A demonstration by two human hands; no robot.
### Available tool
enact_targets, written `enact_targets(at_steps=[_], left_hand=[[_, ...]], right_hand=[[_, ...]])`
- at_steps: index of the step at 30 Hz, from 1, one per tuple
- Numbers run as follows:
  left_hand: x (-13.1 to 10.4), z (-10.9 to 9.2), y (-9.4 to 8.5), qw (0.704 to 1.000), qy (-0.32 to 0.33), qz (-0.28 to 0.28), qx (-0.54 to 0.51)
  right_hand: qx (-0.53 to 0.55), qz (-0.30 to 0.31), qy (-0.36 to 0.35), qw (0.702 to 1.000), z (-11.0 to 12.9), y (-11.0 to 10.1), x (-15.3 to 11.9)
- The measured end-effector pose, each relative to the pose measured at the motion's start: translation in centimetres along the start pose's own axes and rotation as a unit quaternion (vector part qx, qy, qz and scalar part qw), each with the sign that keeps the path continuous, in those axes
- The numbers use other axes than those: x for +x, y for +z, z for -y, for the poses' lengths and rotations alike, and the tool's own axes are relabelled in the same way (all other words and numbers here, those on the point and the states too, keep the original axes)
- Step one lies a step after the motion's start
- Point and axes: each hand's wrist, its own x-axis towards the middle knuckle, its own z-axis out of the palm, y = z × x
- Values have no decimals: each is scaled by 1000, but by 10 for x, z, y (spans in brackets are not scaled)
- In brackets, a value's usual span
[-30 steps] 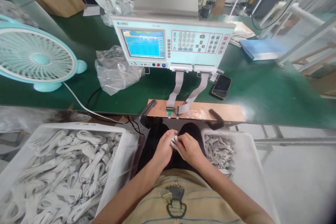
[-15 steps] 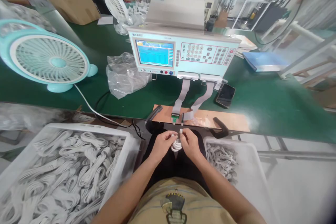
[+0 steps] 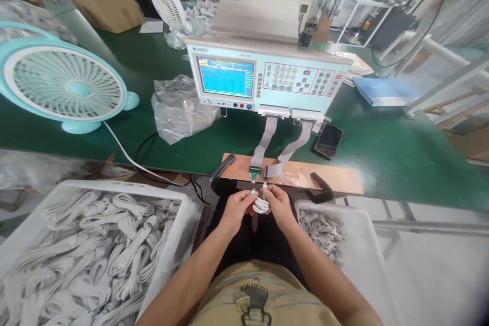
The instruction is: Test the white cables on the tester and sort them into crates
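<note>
My left hand (image 3: pixel 239 207) and my right hand (image 3: pixel 277 205) are both closed on the ends of one coiled white cable (image 3: pixel 261 207), whose loops hang between them. The right fingers hold a white plug (image 3: pixel 265 185) right at the black-ended connector (image 3: pixel 266 170) of one ribbon cable; whether it is inserted is too small to tell. In the left fingers the other plug (image 3: pixel 252 192) sits just below the small green circuit board (image 3: pixel 254 175). Two grey ribbon cables (image 3: pixel 265 140) run from these connectors up to the tester with a lit blue screen (image 3: pixel 226 78).
A white bin of bundled cables (image 3: pixel 179 226) stands at left, a smaller bin (image 3: pixel 367 244) at right. Black clamps (image 3: pixel 225 167) hold a copper-coloured board (image 3: pixel 336 175) at the table edge. A phone (image 3: pixel 328 141), turquoise fan (image 3: pixel 78 89) and plastic bag (image 3: pixel 183 109) lie around. A person sits opposite.
Both hands have moved slightly, the right one bringing its plug up to the connector. The cable coil has shifted a little right and up. My view has turned slightly.
</note>
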Motion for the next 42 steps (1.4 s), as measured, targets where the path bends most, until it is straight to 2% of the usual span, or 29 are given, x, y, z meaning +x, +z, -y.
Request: enact_targets(at_steps=[3, 5, 9, 11, 15, 21, 28, 32, 34, 36, 38, 40, 42], left_hand=[[2, -8, -6, 994, 27, 47, 98], [5, -11, -9, 988, 47, 60, 134], [13, -6, -7, 986, 118, 28, 116], [17, -1, -5, 987, 132, 9, 89], [20, 6, -1, 989, 130, -18, 70], [20, 5, 2, 988, 127, -45, 74], [17, 9, 9, 985, 152, -53, 54], [17, 13, 13, 980, 151, -91, 90], [10, 6, 11, 976, 147, -99, 130], [-3, -10, -1, 962, 181, -100, 179], [-22, -32, -28, 931, 243, -123, 243], [-43, -52, -71, 884, 282, -196, 318], [-64, -61, -126, 821, 264, -312, 399]], right_hand=[[69, -15, 60, 996, 3, 4, 1], [91, -27, 73, 993, 3, 6, 2], [79, -16, 59, 995, 0, 3, 5], [53, -1, 56, 997, -2, -1, 7], [26, 8, 56, 998, -3, -6, 10], [20, 19, 53, 998, 1, -5, 8], [4, 14, 35, 999, 5, -3, 8], [10, 3, 46, 999, 2, -2, 7], [10, -16, 53, 998, 0, -3, 6], [6, -37, 56, 998, -3, -4, 7], [0, -48, 60, 997, -6, -5, 10], [-4, -50, 67, 996, -7, -5, 12], [-3, -51, 69, 996, -7, -5, 13]])
